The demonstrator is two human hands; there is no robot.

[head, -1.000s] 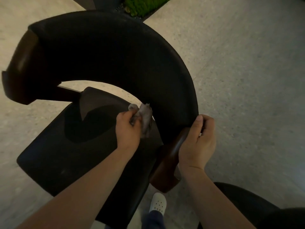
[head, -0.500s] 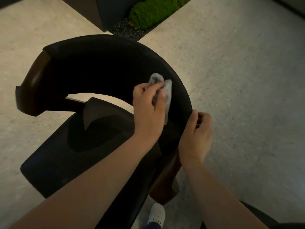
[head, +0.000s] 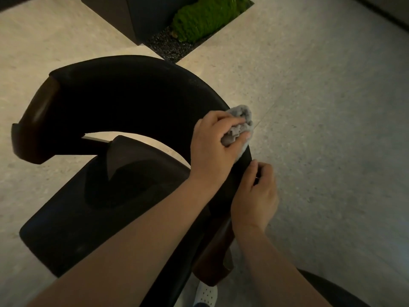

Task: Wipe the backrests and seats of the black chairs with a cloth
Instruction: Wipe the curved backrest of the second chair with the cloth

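Left fingers pinch a crumpled grey cloth (fuzzy) on the curved black backrest; right fingers grip it.

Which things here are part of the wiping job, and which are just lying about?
Part of the job: grey cloth in left hand; black backrest, held by right hand; seat.
Just there: moss bed; dark box; white shoe; second chair.

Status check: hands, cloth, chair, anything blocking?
Left hand grips grey cloth, pressing it on the backrest at its right edge. Right hand holds the backrest just below. Seat not under the cloth. No obstruction seen.
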